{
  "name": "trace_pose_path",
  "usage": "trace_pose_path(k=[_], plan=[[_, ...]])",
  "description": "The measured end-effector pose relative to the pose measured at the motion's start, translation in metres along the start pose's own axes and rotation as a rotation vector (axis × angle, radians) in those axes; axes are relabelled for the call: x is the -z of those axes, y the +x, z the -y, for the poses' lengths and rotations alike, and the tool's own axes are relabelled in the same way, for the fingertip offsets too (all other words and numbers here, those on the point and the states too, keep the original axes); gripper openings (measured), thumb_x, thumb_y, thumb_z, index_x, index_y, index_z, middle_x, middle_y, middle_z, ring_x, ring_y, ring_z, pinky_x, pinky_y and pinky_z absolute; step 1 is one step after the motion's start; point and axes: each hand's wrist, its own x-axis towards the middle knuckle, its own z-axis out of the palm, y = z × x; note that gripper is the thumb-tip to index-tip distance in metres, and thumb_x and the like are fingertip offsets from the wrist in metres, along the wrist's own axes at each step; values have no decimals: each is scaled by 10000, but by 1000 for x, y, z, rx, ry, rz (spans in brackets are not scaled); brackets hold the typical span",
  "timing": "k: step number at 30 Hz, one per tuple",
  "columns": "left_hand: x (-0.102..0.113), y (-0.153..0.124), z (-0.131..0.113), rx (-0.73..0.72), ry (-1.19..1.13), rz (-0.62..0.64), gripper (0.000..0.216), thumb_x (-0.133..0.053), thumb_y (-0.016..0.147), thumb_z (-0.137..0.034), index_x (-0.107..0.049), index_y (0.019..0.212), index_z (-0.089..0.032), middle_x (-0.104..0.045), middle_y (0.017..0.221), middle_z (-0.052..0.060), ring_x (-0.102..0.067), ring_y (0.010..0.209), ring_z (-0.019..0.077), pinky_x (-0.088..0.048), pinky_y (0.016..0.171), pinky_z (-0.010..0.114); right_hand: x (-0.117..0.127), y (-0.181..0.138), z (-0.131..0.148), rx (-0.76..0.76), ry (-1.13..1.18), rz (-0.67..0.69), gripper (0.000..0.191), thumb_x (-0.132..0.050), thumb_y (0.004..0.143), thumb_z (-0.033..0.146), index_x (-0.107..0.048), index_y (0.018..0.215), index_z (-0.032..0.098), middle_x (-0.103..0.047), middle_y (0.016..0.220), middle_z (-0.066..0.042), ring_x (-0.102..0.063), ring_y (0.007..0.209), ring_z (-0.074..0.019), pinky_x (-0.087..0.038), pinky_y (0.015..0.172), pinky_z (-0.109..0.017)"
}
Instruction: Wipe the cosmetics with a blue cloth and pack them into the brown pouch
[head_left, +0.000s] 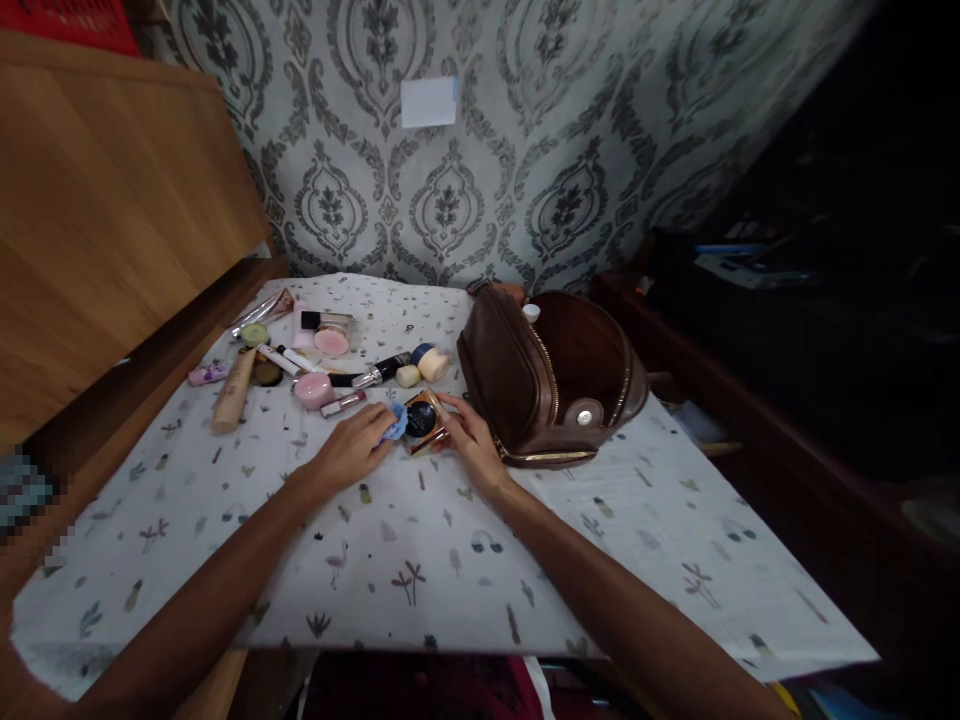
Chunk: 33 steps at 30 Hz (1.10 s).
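My left hand (358,440) is closed around a crumpled light blue cloth (396,422), pressed near the side of a gold, square-edged cosmetic case (422,420) with a round black centre. On the other side of that case, my right hand (472,440) grips its edge with thumb and fingers. A brown leather makeup bag (499,375) stands unzipped just right of my right hand, a small white round item (531,313) at its opening. Beyond my left hand lie a pink lip tube (343,404), a pink round jar (313,390) and a black-and-silver tube (382,370).
More cosmetics lie at the left: a beige tube (234,392), a pink compact (331,342), a green round pot (255,335) and a shiny rose tube (262,313). A printed white cloth (465,580) covers the table. A wooden panel (127,190) borders the left; patterned wall behind.
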Motion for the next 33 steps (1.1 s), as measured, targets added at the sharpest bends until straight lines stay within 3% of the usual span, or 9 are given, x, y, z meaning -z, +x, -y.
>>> trace_pose_path(k=[6, 11, 16, 25, 30, 33], plan=[[1, 1, -8, 22, -4, -71, 298, -462, 898, -171, -604, 1160, -196, -609, 1080, 76, -604, 979, 215, -511, 814, 320, 0, 1, -1, 34, -7, 37, 571, -625, 843, 588, -591, 1279, 222, -672, 893, -42, -633, 748, -184, -562, 628, -305], [-6, 5, -7, 97, 2, -171, 436, -458, 889, -164, -568, 1309, -210, -582, 1113, 82, -568, 1072, 245, -505, 925, 385, -1, -1, 1, 90, -76, 99, 617, -579, 877, 615, -575, 1355, 226, -687, 1041, -72, -620, 737, -169, -560, 628, -300], [-8, 11, -19, 79, -11, -239, 514, -452, 871, -132, -552, 1368, -219, -562, 1158, 96, -534, 1125, 266, -484, 987, 429, -2, -3, 3, 142, -176, 157, 606, -503, 919, 636, -587, 1368, 237, -668, 1177, -84, -628, 825, -186, -568, 647, -301], [-11, 11, -32, -134, -117, -329, 464, -417, 954, -145, -495, 1405, -225, -590, 1252, 110, -540, 1168, 255, -480, 1026, 446, -5, -5, 6, 139, -177, 169, 773, -352, 925, 741, -548, 1427, 186, -650, 1249, -112, -643, 858, -202, -567, 664, -318], [-9, 10, -38, -302, -149, -277, 437, -409, 941, -86, -556, 1332, -217, -617, 1261, 100, -528, 1197, 251, -478, 1037, 467, -4, -5, 4, 116, -183, 165, 868, -293, 889, 811, -615, 1358, 155, -708, 1028, -112, -634, 767, -209, -563, 672, -356], [-8, 9, -39, -370, -154, -226, 419, -411, 924, -61, -594, 1274, -200, -632, 1254, 102, -531, 1202, 249, -473, 1045, 472, -3, -5, 3, 92, -188, 132, 862, -320, 874, 823, -650, 1320, 163, -705, 1077, -118, -648, 911, -245, -558, 776, -383]])
